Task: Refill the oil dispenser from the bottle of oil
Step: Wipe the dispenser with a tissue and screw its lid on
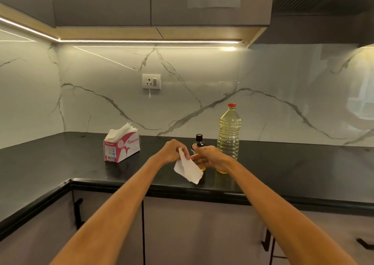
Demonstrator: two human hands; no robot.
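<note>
Both arms reach out over the black stone counter (60, 163). The left hand (173, 151) pinches the top edge of a folded white paper tissue (188, 168), which hangs down in front of the small dark glass oil dispenser with a black cap (199, 141). The right hand (210, 158) sits just beside the tissue with its fingers loosely bent; whether it touches the tissue or the dispenser behind it cannot be told, as the hand covers the lower part of the dispenser.

The dispenser stands on the counter, cap on. Just to its right stands the tall clear plastic bottle of pale yellow oil with a red cap (229, 131), upright, capped and nearly full. A pink-and-white cardboard tissue box (121, 148) sits well to the left.

The bottle will likely be heavy and its ribbed wall soft, so it is best held around the ribbed middle, without squeezing. The glass dispenser looks light, fragile and possibly oily, so a grip around its body suits it.
</note>
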